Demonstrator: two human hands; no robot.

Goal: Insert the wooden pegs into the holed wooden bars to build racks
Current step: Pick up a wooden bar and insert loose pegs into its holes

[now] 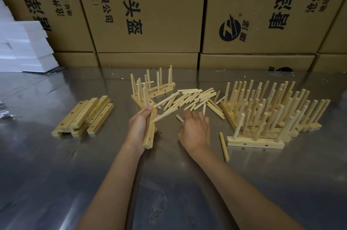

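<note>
Left grip [139,125] on bar [150,132] — steel table [56,173]

Dim, even indoor light falls from above onto a metal worktop [56,164] that carries dull, smeary reflections and soft shadows, while the wide-angle lens bows the cardboard boxes [150,13] toward the upper corners and slightly softens detail at the frame's edges.

right hand [195,128] fingertips hidden behind its own back, hold on pegs unclear | left hand [139,126] palm hidden by held bar [150,130] | cardboard boxes [150,13] cut off at top edge | rear finished racks [272,105] bases hidden by front ones
</note>
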